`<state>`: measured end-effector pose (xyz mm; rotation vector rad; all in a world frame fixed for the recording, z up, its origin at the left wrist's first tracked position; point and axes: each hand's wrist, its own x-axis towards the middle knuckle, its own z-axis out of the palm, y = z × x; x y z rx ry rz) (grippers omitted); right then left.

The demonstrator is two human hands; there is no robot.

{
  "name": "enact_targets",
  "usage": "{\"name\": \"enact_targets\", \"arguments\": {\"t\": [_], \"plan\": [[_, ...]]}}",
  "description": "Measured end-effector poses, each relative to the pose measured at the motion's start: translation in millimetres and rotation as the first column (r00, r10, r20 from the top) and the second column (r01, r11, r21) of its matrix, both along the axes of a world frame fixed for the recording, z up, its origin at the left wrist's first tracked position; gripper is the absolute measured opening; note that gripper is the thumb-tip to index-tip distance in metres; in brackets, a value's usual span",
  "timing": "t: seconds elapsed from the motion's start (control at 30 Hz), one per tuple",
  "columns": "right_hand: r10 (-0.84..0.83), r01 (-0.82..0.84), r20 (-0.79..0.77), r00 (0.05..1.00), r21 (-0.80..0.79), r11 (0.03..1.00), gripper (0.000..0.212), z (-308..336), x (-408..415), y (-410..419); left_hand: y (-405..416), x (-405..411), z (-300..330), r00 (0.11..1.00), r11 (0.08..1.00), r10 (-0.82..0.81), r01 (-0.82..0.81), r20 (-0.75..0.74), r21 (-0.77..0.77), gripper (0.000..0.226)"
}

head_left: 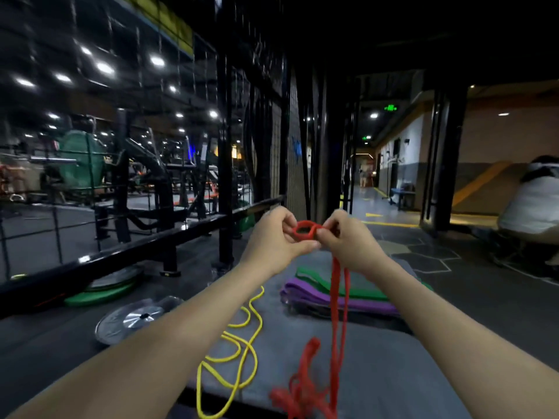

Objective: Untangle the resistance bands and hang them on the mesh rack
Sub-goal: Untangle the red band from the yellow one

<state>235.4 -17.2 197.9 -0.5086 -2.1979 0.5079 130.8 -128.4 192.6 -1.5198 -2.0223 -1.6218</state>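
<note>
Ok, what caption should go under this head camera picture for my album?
Both hands, left and right, pinch a knotted red band above yellow, purple and green bands.

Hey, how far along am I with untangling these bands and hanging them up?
Early. No band visibly hangs on the mesh rack yet. Both hands, left hand and right hand, pinch a knot in the red band. Its lower end is still bunched, and the yellow band, purple band and green band remain on the mat.
</note>
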Motion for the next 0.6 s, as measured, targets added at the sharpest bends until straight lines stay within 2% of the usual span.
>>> {"name": "enact_targets", "arguments": {"t": [0.17,0.37,0.5,0.6], "plan": [[0.066,-0.063,-0.040,0.997,0.062,0.996,0.014,41.4,6.8,-21.6,-9.7,0.8,27.9,0.994,0.984,0.102,-0.094,-0.047,0.154,0.033],[0.117,-0.114,-0.027,0.993,0.084,0.990,0.021,50.2,7.7,-31.6,-21.4,-4.3,44.0,0.969,0.974,0.177,-0.148,-0.170,0.170,0.019],[0.116,-0.114,-0.065,0.991,0.031,0.993,0.028,53.7,6.1,-27.3,-27.1,-8.9,48.7,0.913,0.973,0.219,-0.179,-0.345,0.144,0.014],[0.140,-0.141,-0.058,0.989,-0.018,0.990,0.027,56.4,5.9,-21.3,-30.5,-12.8,56.8,0.887,0.973,0.228,-0.188,-0.402,0.138,0.010]]}}
